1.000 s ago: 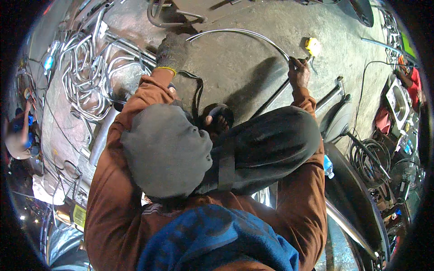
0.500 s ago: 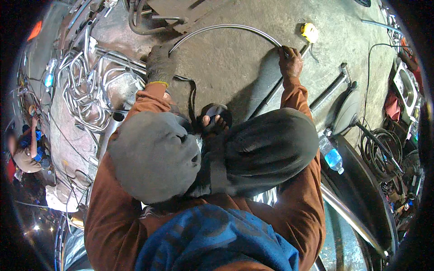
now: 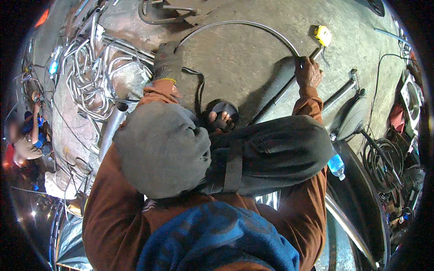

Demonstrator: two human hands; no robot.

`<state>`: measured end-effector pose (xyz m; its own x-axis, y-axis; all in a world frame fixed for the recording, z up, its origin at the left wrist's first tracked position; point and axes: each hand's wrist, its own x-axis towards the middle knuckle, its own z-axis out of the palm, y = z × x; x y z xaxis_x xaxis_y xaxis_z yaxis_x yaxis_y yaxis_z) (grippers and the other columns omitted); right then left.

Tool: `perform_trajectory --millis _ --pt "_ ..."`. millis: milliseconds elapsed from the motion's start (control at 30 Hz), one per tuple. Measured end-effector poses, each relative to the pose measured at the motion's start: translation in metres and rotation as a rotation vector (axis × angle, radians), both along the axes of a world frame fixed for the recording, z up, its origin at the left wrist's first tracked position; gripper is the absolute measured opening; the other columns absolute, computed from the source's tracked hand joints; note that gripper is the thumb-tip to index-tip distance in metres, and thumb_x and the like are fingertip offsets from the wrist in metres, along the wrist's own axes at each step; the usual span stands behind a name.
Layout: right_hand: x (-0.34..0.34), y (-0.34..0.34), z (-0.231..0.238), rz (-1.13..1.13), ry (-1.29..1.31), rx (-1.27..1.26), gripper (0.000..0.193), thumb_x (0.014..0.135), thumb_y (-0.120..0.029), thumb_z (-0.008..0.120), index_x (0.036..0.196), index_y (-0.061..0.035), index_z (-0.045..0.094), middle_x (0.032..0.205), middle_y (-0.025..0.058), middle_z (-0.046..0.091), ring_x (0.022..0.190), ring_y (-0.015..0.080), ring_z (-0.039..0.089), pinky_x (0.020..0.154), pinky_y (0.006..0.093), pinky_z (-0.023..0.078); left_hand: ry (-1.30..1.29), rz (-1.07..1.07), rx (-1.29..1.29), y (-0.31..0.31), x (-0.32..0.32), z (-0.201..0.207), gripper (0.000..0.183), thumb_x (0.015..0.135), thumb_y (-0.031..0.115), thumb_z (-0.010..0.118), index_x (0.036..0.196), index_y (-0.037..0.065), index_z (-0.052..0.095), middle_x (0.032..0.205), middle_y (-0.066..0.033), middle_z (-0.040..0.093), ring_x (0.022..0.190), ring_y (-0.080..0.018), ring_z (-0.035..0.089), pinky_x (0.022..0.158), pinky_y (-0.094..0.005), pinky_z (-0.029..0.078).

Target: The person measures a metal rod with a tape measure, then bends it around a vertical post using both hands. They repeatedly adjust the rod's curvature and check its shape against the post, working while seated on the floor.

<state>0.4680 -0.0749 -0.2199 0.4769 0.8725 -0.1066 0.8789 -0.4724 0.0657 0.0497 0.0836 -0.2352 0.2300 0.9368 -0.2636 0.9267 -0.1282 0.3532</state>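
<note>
A thin metal rod point(image 3: 239, 22), bent into a wide arch, spans the space between my hands above the concrete floor. My left hand point(image 3: 167, 62), in a dark grey knitted glove, is closed around its left end. At the other end is my bare right hand point(image 3: 309, 72), with thumb and forefinger closed on the rod and the remaining fingers curled loosely. A straight dark tube point(image 3: 281, 93) lies slantwise on the floor beneath my right hand. Just beyond that hand sits a yellow tape measure point(image 3: 322, 35).
Tangled bent metal rods point(image 3: 86, 86) lie to the left. At right are a round plate on a stem point(image 3: 351, 118), a coiled black cable point(image 3: 384, 158) and a bottle of blue liquid point(image 3: 336, 166). My sandalled foot point(image 3: 221, 115) is between my knees. Another person point(image 3: 28, 144) sits far left.
My right hand has moved a little right and nearer, and the arch now slopes down toward it. My left hand still grips its end. The whole view has shifted slightly.
</note>
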Motion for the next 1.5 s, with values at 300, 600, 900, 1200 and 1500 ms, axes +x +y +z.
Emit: perform_trajectory --millis 300,600,900,1200,1500 --pt "0.010 -0.026 -0.011 0.030 0.192 0.256 0.012 0.081 -0.020 0.066 0.092 -0.0162 0.071 0.095 0.0117 0.064 0.091 0.0346 0.061 0.076 0.0445 0.049 -0.139 0.043 0.006 -0.006 -0.008 -0.008 0.032 0.087 0.023 0.061 0.115 0.008 0.062 0.107 -0.0212 0.062 0.102 -0.0378 0.059 0.089 -0.0459 0.046" --pt "0.004 -0.046 -0.027 -0.035 0.193 0.404 0.014 0.083 -0.023 0.070 0.095 -0.0153 0.073 0.091 0.0121 0.061 0.086 0.0313 0.061 0.073 0.0397 0.050 -0.110 -0.029 0.094 -0.008 -0.007 -0.007 0.027 0.088 0.023 0.061 0.110 0.008 0.066 0.109 -0.0195 0.064 0.104 -0.0366 0.059 0.091 -0.0446 0.047" --pt "-0.003 -0.047 -0.030 -0.098 0.204 0.462 0.016 0.080 -0.022 0.073 0.095 -0.0161 0.073 0.093 0.0121 0.061 0.087 0.0309 0.061 0.074 0.0395 0.051 -0.082 -0.005 0.116 -0.011 -0.009 -0.010 0.027 0.087 0.025 0.063 0.108 0.008 0.067 0.106 -0.0198 0.064 0.100 -0.0375 0.060 0.087 -0.0445 0.047" --pt "-0.008 -0.048 -0.034 -0.145 0.208 0.515 0.016 0.075 -0.018 0.076 0.089 -0.0154 0.070 0.095 0.0103 0.062 0.087 0.0291 0.062 0.073 0.0390 0.053 -0.169 0.003 0.125 -0.016 -0.013 -0.008 0.029 0.088 0.027 0.062 0.107 0.007 0.068 0.107 -0.0192 0.065 0.102 -0.0374 0.060 0.089 -0.0449 0.046" --pt "-0.007 -0.049 -0.030 -0.184 0.238 0.523 0.020 0.076 -0.023 0.076 0.094 -0.0147 0.073 0.096 0.0130 0.062 0.090 0.0313 0.062 0.076 0.0398 0.052 -0.199 0.104 -0.033 -0.010 -0.020 -0.023 0.031 0.086 0.030 0.064 0.107 0.007 0.069 0.104 -0.0162 0.067 0.098 -0.0334 0.062 0.087 -0.0424 0.047"
